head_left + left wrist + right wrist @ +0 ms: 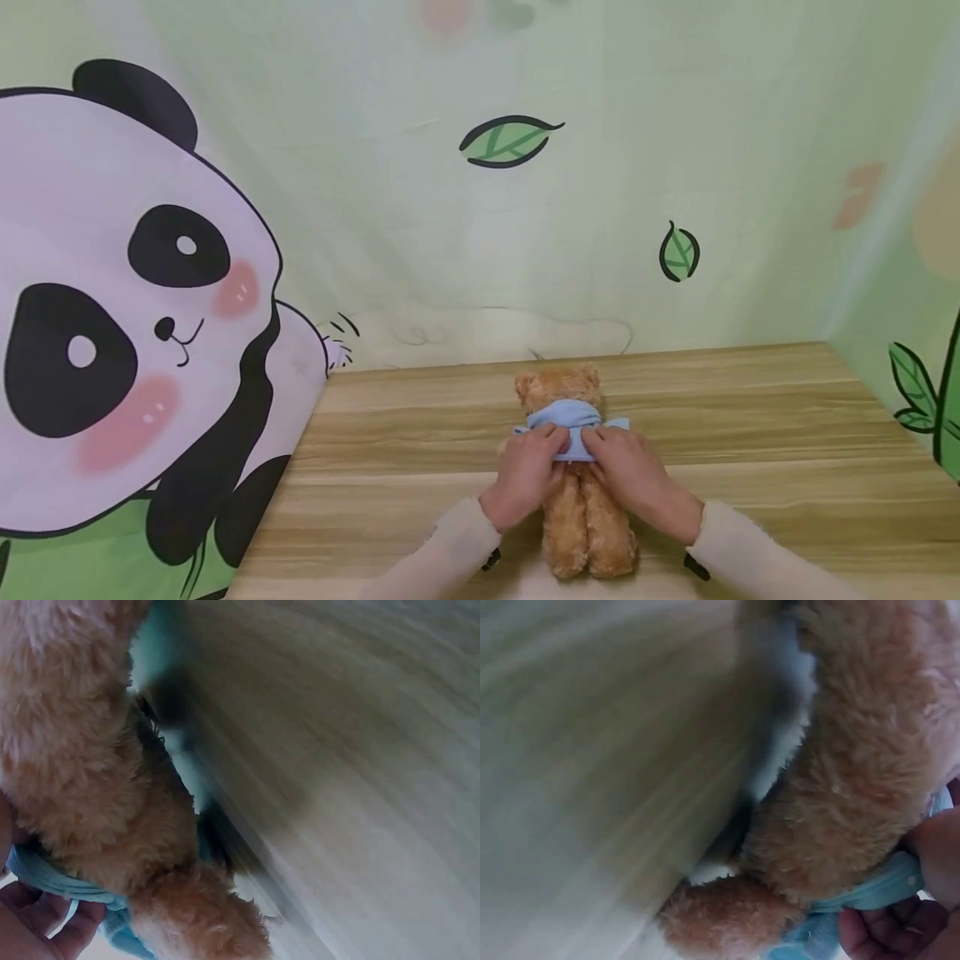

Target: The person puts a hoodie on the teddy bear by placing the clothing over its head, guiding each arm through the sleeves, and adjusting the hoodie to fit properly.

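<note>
A brown plush teddy bear [589, 533] lies stretched out on the table, its head toward the back wall and its legs toward me. It wears a light blue garment [564, 413] with a collar-like fold at the neck. My left hand [527, 467] pinches the garment's lower edge on the left. On the right, my right hand [637, 471] pinches the same edge, thumbs close together. In the left wrist view, fingers [79, 930] curl at the blue fabric beside the fur. The right wrist view likewise shows fingertips [855, 934] under the blue hem.
The wood-grain table [405, 433] extends to both sides of the bear. Behind it hangs a pale green backdrop [600, 200] printed with leaves, and a large printed panda [135, 292] fills the left side.
</note>
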`<state>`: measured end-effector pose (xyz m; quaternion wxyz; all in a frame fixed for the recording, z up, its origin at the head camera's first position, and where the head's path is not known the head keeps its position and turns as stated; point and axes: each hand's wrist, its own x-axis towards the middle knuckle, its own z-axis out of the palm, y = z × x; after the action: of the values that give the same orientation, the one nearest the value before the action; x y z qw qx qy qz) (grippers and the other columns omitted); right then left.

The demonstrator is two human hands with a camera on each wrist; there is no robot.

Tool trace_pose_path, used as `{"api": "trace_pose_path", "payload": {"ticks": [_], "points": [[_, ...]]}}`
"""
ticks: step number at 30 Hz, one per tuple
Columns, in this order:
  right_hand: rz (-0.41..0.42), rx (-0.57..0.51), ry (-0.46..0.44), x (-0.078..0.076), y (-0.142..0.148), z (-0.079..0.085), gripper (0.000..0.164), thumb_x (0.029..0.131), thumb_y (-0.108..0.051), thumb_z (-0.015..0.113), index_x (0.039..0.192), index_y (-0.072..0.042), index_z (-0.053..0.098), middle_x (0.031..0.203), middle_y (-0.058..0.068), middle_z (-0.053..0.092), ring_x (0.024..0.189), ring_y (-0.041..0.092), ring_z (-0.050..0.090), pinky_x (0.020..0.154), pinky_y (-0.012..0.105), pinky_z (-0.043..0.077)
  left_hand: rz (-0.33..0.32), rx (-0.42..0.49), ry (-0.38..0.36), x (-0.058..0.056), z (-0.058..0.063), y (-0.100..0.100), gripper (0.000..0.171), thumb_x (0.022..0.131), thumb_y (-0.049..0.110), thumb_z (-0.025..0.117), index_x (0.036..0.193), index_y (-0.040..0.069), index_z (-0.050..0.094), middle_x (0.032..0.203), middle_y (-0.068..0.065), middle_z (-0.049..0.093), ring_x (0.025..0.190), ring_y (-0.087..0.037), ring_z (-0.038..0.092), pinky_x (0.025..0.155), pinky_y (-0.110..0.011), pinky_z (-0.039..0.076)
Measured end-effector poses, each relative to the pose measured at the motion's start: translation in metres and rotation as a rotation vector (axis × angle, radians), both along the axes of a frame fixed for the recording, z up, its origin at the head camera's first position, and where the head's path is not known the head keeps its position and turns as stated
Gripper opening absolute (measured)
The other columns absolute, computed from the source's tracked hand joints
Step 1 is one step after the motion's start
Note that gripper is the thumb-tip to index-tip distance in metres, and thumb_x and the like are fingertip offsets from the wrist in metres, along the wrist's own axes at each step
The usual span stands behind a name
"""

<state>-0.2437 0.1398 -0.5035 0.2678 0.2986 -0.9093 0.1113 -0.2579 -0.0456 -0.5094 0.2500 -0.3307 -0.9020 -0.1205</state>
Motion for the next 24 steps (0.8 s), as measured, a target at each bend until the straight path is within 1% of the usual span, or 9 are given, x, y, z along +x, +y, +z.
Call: {"api": "trace_pose_path", "payload": {"ticks": [2,5,8,10,13,16,20,22,24], "points": [[-0.008,-0.034,-0.010,0.000,0.002,-0.001,0.028,0.077,-0.020,0.081,0.079,-0.013,0.054,0.069,-0.001,0.056,0.063,0.017,0.057,0.053,0.029,0.042,0.000,0.023,-0.009,0.001,0.000,-0.001,0.020,0.082,0.010,0.070,0.080,0.019,0.052,0.075,0.006,0.056,0.062,-0.009,0.056,0.054,-0.020,0.041],[-0.005,-0.056,-0.047,-0.001,0.007,-0.001,0.027,0.073,-0.028,0.084,0.080,-0.015,0.061,0.075,-0.004,0.059,0.067,0.012,0.057,0.058,0.028,0.046,-0.009,0.053,-0.043,0.002,0.001,-0.006,0.016,0.081,0.013,0.072,0.084,0.019,0.058,0.079,0.006,0.059,0.068,-0.009,0.059,0.060,-0.022,0.047],[0.013,-0.019,-0.094,-0.001,0.011,0.000,0.031,0.071,-0.034,0.085,0.080,-0.016,0.061,0.076,-0.007,0.057,0.070,0.010,0.055,0.062,0.028,0.046,-0.019,0.035,-0.088,0.005,0.002,-0.012,0.019,0.078,0.023,0.076,0.086,0.019,0.060,0.082,0.007,0.058,0.071,-0.006,0.057,0.066,-0.022,0.047],[0.024,0.021,-0.100,-0.001,0.011,0.000,0.032,0.071,-0.031,0.085,0.077,-0.017,0.057,0.074,-0.007,0.054,0.068,0.011,0.053,0.061,0.029,0.044,-0.028,-0.002,-0.107,0.006,0.002,-0.013,0.023,0.076,0.028,0.077,0.086,0.019,0.059,0.082,0.008,0.055,0.071,-0.005,0.053,0.065,-0.020,0.044],[0.022,0.069,-0.062,0.000,0.007,0.000,0.031,0.072,-0.019,0.082,0.075,-0.014,0.052,0.070,-0.003,0.054,0.066,0.016,0.052,0.061,0.032,0.043,-0.026,-0.038,-0.096,0.007,0.001,-0.010,0.025,0.078,0.029,0.077,0.083,0.019,0.055,0.081,0.008,0.053,0.072,-0.006,0.053,0.062,-0.020,0.042],[-0.004,0.087,-0.010,0.001,0.001,-0.001,0.028,0.073,-0.013,0.080,0.078,-0.010,0.052,0.069,0.002,0.058,0.064,0.021,0.055,0.061,0.036,0.045,0.001,-0.032,-0.072,0.006,-0.001,-0.004,0.022,0.083,0.023,0.073,0.081,0.019,0.051,0.079,0.006,0.054,0.072,-0.009,0.057,0.060,-0.023,0.043],[-0.062,0.095,0.055,0.000,-0.008,-0.006,0.027,0.076,-0.014,0.078,0.079,-0.007,0.053,0.068,0.006,0.060,0.062,0.026,0.058,0.060,0.039,0.046,0.037,-0.017,-0.074,0.004,-0.004,0.000,0.018,0.090,0.018,0.066,0.085,0.017,0.050,0.076,0.003,0.056,0.069,-0.014,0.061,0.054,-0.025,0.042],[-0.084,0.094,0.081,-0.001,-0.011,-0.011,0.027,0.076,-0.013,0.078,0.078,-0.007,0.051,0.066,0.007,0.060,0.060,0.027,0.057,0.058,0.040,0.045,0.048,-0.017,-0.079,0.004,-0.006,0.001,0.016,0.092,0.016,0.065,0.089,0.016,0.049,0.074,0.002,0.056,0.066,-0.014,0.061,0.051,-0.024,0.040],[-0.099,0.097,0.110,-0.005,-0.012,-0.015,0.027,0.075,-0.013,0.077,0.077,-0.007,0.050,0.064,0.007,0.059,0.058,0.027,0.057,0.057,0.040,0.044,0.070,-0.013,-0.066,0.002,-0.007,0.001,0.016,0.091,0.015,0.065,0.092,0.016,0.050,0.072,0.002,0.056,0.064,-0.015,0.061,0.051,-0.024,0.040]]}}
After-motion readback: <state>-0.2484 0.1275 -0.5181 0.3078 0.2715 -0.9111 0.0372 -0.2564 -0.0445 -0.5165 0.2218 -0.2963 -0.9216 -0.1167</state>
